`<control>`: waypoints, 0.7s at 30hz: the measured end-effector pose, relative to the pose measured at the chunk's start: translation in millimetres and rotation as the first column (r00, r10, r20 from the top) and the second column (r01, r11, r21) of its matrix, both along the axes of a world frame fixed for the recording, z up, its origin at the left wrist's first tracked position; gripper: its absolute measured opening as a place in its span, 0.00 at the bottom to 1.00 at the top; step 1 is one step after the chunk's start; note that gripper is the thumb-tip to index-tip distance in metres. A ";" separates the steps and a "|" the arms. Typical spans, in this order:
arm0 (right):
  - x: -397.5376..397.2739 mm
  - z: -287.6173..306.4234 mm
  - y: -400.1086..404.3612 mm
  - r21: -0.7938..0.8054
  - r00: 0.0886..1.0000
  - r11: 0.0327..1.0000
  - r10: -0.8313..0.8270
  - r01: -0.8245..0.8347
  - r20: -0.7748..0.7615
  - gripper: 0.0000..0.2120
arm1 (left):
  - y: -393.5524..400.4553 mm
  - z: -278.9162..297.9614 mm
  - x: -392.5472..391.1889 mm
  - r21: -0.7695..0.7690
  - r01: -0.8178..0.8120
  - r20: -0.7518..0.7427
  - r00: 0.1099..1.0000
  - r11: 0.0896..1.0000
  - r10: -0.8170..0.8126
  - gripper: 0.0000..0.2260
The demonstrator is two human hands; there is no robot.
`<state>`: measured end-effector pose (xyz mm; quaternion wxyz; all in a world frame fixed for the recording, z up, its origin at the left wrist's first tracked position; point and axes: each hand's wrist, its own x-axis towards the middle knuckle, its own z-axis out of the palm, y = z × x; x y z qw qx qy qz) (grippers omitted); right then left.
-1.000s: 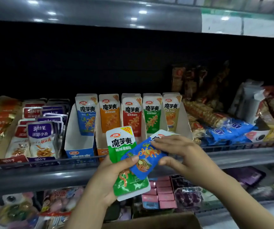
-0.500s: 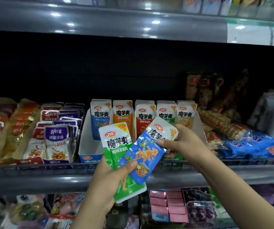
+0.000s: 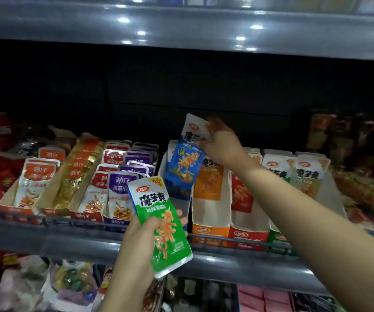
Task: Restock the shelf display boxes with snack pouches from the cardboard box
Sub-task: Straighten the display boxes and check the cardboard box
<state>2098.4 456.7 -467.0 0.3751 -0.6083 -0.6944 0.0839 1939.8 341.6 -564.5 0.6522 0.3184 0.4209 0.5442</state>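
The right hand (image 3: pixel 221 145) reaches up to the centre of the frame and pinches the white top edge of a blue snack pouch (image 3: pixel 185 162), its grip clamped on that edge with the fingers curled over it. The pouch hangs upright, slightly tilted, with its lower end down inside the leftmost white display box (image 3: pixel 177 199) of a row of display boxes on the shelf (image 3: pixel 80 242). Whether the pouch's bottom touches the box floor cannot be told.

The left hand (image 3: pixel 143 246), in the lower centre of the frame, holds a green snack pouch (image 3: pixel 162 224) in front of the shelf's grey front rail; its grip is closed round the pouch's lower half, thumb across the front and fingertips showing past the right edge. This pouch leans to the left, with its white top toward the upper left.

To the right of the blue pouch's box stand an orange display box (image 3: pixel 210 230), a red display box (image 3: pixel 248 235) and a green one that is partly hidden by the right forearm, each with matching pouches standing upright at its back. Left of centre, cardboard trays hold red, gold and purple pouches (image 3: pixel 123 194). A lower shelf with blurred, mixed packets fills the bottom of the frame.
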 end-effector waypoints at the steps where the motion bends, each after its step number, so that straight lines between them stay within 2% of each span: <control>1: -6.7 0.6 7.5 -0.010 0.999 1.000 0.003 -0.002 0.051 0.28 | 0.9 -1.5 -3.2 0.002 -0.014 0.001 1.000 1.000 0.014 0.14; 3: -19.1 0.6 19.0 -0.041 0.976 0.999 0.011 -0.002 0.216 0.27 | 2.3 -3.4 -6.8 0.003 -0.022 0.024 0.999 1.000 0.022 0.14; 6: -29.3 -7.5 30.7 -0.089 0.867 0.995 0.005 0.045 0.498 0.25 | 3.8 -5.3 -6.6 -0.010 -0.008 0.043 0.999 1.000 0.008 0.14; 8: -28.0 -16.8 34.6 -0.036 0.800 0.994 -0.059 0.100 0.598 0.23 | 4.8 -6.8 -6.1 -0.021 -0.008 0.041 0.999 1.000 0.009 0.13; 10: -23.0 -27.2 36.8 0.047 0.767 0.992 -0.120 0.117 0.630 0.21 | 5.0 -8.4 -6.3 -0.025 -0.019 0.034 0.999 0.999 0.020 0.13; 17: -9.3 -47.8 36.7 0.140 0.934 0.989 -0.093 0.046 0.345 0.17 | 4.6 -10.4 -3.6 -0.013 -0.023 -0.027 0.999 1.000 0.023 0.12; 19: -4.6 -49.7 26.7 0.167 0.981 0.986 -0.024 -0.009 0.193 0.13 | 2.5 -9.3 -2.5 0.022 -0.011 -0.058 0.998 1.000 0.012 0.12; 21: -1.9 -45.5 3.5 0.108 0.990 0.987 0.128 -0.122 -0.052 0.07 | -0.1 -7.2 -0.6 0.066 0.021 -0.110 0.994 0.998 -0.014 0.13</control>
